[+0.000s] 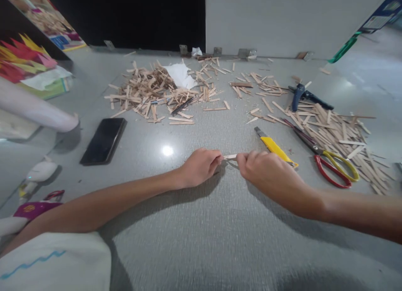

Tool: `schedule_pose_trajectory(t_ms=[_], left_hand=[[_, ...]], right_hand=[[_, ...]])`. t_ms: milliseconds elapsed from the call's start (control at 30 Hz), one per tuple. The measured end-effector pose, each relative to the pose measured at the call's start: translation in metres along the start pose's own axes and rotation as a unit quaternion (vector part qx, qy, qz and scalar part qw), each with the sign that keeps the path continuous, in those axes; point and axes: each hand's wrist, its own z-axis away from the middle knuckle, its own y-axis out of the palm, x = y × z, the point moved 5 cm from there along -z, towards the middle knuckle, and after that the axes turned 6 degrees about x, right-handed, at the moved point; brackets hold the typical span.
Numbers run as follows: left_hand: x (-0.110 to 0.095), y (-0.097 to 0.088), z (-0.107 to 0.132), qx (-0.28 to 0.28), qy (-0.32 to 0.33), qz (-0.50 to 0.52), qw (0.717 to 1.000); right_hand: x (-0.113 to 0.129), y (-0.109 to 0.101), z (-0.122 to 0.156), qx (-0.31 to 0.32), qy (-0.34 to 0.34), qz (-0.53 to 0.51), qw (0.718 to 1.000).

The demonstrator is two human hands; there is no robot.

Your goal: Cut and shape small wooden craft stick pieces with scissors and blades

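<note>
A short, thin wooden stick (230, 157) spans the gap between my two hands, low over the grey table. My left hand (201, 167) pinches its left end between thumb and fingers. Around the right end my right hand (262, 169) is closed, and its fingers hide that part of the stick. Just beyond the right hand lies a yellow utility knife (274, 148), its tip pointing to the far left. Scissors (323, 155) with one red and one yellow handle loop rest further right, beside a heap of wooden sticks (339, 136).
A black phone (104, 141) lies at left. A large pile of wooden sticks (138, 92) with white paper (180, 75) is at the back. Dark blue pliers-like tools (298, 97) lie back right. Black and white panels (282, 23) border the far edge. Another person's arm (37, 104) reaches in from the left.
</note>
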Motion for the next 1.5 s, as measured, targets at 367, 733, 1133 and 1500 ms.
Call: schedule_pose_trajectory(t_ms=[367,733,1133,1500], left_hand=[[0.000,0.000,-0.003,-0.008,-0.015,-0.004,1.000],[0.002,0.002,-0.003,-0.003,-0.018,-0.029,0.999],[0.001,0.001,-0.002,-0.022,-0.030,-0.038,0.999],[0.005,0.002,-0.003,-0.027,-0.041,-0.062,0.997]], right_hand=[[-0.021,0.043,-0.021,0.003,-0.095,-0.058,0.994],[-0.003,0.011,-0.017,0.061,-0.035,-0.046,0.996],[-0.004,0.010,-0.021,0.052,-0.039,-0.026,0.998],[-0.024,0.028,-0.041,0.063,-0.122,-0.050,0.989]])
